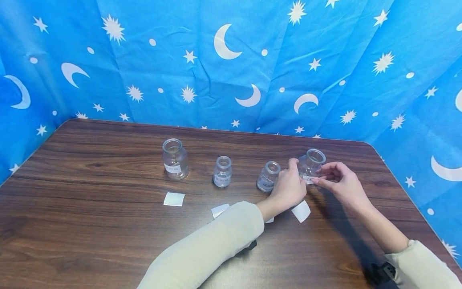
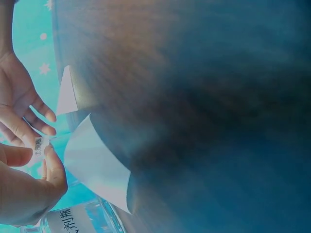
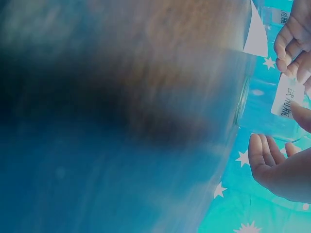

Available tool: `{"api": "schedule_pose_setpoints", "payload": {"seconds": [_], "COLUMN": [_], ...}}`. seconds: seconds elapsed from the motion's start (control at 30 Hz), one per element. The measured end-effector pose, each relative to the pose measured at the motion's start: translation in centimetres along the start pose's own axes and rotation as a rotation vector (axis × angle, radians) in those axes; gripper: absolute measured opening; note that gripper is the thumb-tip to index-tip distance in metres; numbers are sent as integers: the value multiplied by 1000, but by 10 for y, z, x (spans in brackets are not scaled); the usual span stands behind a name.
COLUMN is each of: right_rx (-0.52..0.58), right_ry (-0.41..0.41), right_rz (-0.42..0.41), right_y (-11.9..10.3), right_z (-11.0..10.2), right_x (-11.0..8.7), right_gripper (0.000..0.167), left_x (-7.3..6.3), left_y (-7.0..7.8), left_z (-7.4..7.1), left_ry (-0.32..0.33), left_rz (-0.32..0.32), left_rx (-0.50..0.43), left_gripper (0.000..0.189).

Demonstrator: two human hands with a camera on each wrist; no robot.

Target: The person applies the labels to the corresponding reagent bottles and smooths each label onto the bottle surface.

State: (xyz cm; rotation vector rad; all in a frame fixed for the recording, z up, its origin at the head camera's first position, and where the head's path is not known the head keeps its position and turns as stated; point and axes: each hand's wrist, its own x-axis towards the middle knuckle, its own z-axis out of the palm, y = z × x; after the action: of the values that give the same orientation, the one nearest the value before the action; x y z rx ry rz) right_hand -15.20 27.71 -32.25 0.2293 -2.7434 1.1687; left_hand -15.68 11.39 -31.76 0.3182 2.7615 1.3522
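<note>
A clear glass jar (image 1: 315,162) stands at the right end of a row, with a white label (image 3: 286,95) bearing dark characters on its front. My left hand (image 1: 290,186) holds the jar's left side, its thumb and fingertips at one end of the label. On the other side, my right hand (image 1: 341,184) has its thumb on the label's other end and its fingers along the glass. Just left of my left hand is a small labelled bottle (image 1: 267,176), partly covered by that hand. A white paper piece (image 1: 301,211) lies in front of the held jar.
Farther left stand another small labelled bottle (image 1: 222,172) and a large labelled jar (image 1: 174,159). White paper pieces lie before them, one (image 1: 174,199) in front of the large jar. My left sleeve (image 1: 216,245) covers part of the table (image 1: 90,208). A blue curtain (image 1: 173,60) hangs behind.
</note>
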Motion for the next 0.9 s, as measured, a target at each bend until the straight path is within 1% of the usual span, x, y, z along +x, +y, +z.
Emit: {"api": "schedule_pose_setpoints", "payload": {"seconds": [0.13, 0.33, 0.47, 0.77, 0.9], "right_rx": [12, 43, 34, 2, -17], "right_ry": [-14, -10, -13, -17, -17], "right_rz": [-14, -38, -45, -51, -74], "right_y": [1, 3, 3, 3, 5], "right_z": [-1, -2, -2, -4, -5], "right_x": [0, 0, 0, 0, 0], "right_gripper": [40, 39, 38, 37, 36], "left_x": [0, -1, -1, 1, 2], "left_y": [-1, 0, 1, 1, -1], "left_z": [1, 3, 3, 5, 4], "left_ry": [14, 37, 49, 45, 24], "left_rz": [2, 5, 0, 9, 36], "left_rx": [16, 42, 43, 45, 48], "left_gripper": [47, 46, 47, 45, 49]}}
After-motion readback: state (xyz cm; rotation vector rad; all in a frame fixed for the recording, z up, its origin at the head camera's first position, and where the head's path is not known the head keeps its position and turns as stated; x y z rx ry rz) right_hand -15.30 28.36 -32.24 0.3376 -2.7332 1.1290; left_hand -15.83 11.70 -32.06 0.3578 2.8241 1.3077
